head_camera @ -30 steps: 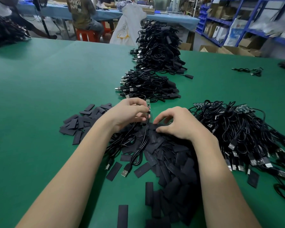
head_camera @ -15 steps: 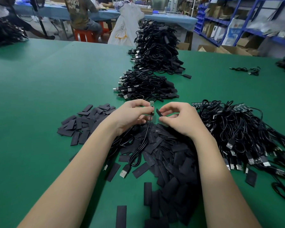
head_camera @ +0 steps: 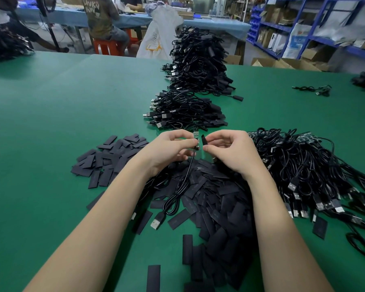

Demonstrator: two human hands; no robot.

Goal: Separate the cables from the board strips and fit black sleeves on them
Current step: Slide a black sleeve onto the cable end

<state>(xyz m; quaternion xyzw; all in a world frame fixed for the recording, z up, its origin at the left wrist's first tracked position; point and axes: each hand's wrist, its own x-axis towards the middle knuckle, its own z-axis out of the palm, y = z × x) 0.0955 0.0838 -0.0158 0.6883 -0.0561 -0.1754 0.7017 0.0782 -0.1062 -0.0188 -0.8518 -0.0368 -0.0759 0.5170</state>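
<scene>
My left hand (head_camera: 169, 147) pinches a black cable (head_camera: 182, 182) just below its small green board end (head_camera: 196, 135), which points up. The cable hangs down and loops to a USB plug (head_camera: 157, 221) on the table. My right hand (head_camera: 228, 150) pinches one flat black sleeve (head_camera: 204, 140) upright, a finger's width right of the board tip. Under both hands lies a heap of loose black sleeves (head_camera: 215, 207). A tangle of cables still on board strips (head_camera: 316, 175) lies to the right.
A smaller spread of sleeves (head_camera: 110, 159) lies left of my hands. Two piles of cables (head_camera: 185, 112) (head_camera: 198, 60) stand farther back on the green table (head_camera: 51, 123). People sit at a blue table behind; shelves stand at right.
My right hand rose from the sleeve heap with one sleeve pinched and brought it beside the board tip. My left hand kept hold of the cable and lifted slightly.
</scene>
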